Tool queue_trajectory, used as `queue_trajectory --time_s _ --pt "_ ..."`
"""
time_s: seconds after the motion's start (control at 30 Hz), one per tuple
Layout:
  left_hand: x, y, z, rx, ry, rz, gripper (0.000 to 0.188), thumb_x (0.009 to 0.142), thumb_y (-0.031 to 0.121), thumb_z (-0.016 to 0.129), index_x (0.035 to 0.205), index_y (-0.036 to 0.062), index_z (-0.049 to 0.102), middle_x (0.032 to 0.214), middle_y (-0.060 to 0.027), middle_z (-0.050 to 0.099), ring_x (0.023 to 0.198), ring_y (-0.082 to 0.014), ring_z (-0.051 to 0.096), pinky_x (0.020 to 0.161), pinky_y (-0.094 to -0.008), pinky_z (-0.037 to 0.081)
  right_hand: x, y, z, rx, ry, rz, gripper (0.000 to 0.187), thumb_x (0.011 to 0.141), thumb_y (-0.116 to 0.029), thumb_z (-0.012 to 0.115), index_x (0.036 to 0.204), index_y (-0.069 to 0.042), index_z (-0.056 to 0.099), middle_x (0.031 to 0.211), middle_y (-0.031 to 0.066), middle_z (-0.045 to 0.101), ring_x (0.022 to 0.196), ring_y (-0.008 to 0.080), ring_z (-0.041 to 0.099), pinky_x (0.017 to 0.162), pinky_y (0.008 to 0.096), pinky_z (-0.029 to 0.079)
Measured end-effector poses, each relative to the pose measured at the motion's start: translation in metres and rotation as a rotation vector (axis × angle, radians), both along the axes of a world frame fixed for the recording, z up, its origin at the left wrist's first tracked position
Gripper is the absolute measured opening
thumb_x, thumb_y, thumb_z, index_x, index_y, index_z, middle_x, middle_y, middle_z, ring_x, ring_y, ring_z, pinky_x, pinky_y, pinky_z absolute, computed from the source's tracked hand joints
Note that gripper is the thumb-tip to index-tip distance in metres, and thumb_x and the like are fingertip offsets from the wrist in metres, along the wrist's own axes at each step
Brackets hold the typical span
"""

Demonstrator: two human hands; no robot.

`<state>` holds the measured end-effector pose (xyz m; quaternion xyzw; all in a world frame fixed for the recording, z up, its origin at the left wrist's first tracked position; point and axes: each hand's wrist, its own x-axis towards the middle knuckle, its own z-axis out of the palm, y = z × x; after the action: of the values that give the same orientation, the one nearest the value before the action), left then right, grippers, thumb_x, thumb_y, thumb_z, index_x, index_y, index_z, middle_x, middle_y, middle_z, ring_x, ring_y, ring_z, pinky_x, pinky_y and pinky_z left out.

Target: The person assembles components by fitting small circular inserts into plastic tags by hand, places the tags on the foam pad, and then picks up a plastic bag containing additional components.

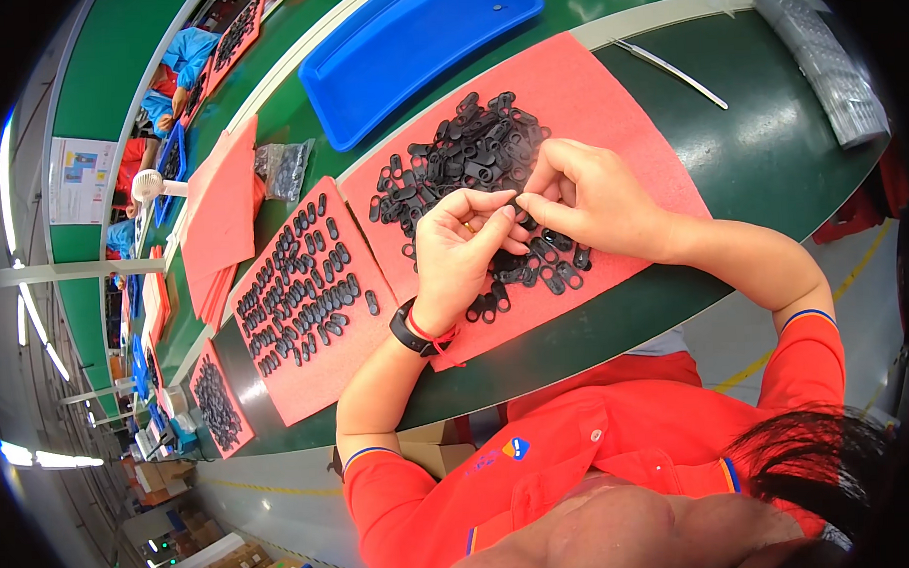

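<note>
My left hand [463,246] and my right hand [604,201] meet over a pink foam sheet [593,84], fingertips pinched together. Between them is a small black part [518,206], mostly hidden by the fingers. Beneath and around both hands spreads a loose heap of black oval parts with holes [450,162]. Left of it, a second pink foam sheet [300,395] carries similar black parts [314,279] set out in rows. My left wrist wears a black band and a red string.
A blue tray [340,106] lies beyond the foam. A thin white-handled tool [679,74] and clear plastic packaging [822,66] lie to the right. At left are stacked pink sheets [217,212], a clear bag [288,170], a small white fan [147,186] and co-workers in blue sleeves [188,55].
</note>
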<state>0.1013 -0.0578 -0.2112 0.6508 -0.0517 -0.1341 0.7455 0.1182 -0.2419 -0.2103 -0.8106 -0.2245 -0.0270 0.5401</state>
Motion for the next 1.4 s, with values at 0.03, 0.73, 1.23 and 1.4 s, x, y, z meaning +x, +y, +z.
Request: queue_trajectory --time_s 0.03,0.73,1.23,1.4 --pt "0.0 0.0 0.001 -0.013 0.017 0.0 0.014 0.086 -0.001 0.056 0.099 -0.0074 0.057 0.083 -0.0125 0.064 0.069 -0.0139 0.064 0.061 -0.0242 0.055 0.0 0.0 0.001 -0.008 0.018 0.011 0.014 0.078 -0.01 0.066 0.077 -0.002 0.055 0.07 0.0037 0.054 0.056 0.009 0.051 0.05 0.0234 0.041" --pt "0.001 0.003 0.004 -0.044 0.105 -0.077 0.016 0.086 0.0 0.058 0.1 -0.0078 0.06 0.08 -0.0134 0.065 0.067 -0.0144 0.064 0.06 -0.0235 0.054 0.011 -0.009 0.003 -0.011 0.466 0.198 0.014 0.084 -0.012 0.063 0.083 0.002 0.06 0.074 0.0025 0.061 0.066 0.0052 0.055 0.056 0.0206 0.043" --pt "0.001 0.005 0.003 -0.053 0.125 -0.102 0.017 0.086 0.0 0.058 0.101 -0.0072 0.06 0.082 -0.0141 0.066 0.065 -0.0136 0.064 0.061 -0.0224 0.053 0.011 -0.007 -0.004 0.004 0.398 0.158 0.026 0.077 -0.023 0.067 0.074 0.002 0.061 0.064 0.0094 0.061 0.06 0.0121 0.057 0.054 0.0268 0.045" --pt "0.003 0.006 -0.001 -0.066 0.133 -0.117 0.018 0.085 0.001 0.059 0.101 -0.0069 0.061 0.082 -0.0142 0.066 0.065 -0.0134 0.064 0.06 -0.022 0.052 0.013 -0.008 -0.004 0.008 0.442 0.187 0.021 0.08 -0.019 0.065 0.075 0.001 0.06 0.067 0.0053 0.061 0.062 0.0083 0.055 0.055 0.0241 0.044"
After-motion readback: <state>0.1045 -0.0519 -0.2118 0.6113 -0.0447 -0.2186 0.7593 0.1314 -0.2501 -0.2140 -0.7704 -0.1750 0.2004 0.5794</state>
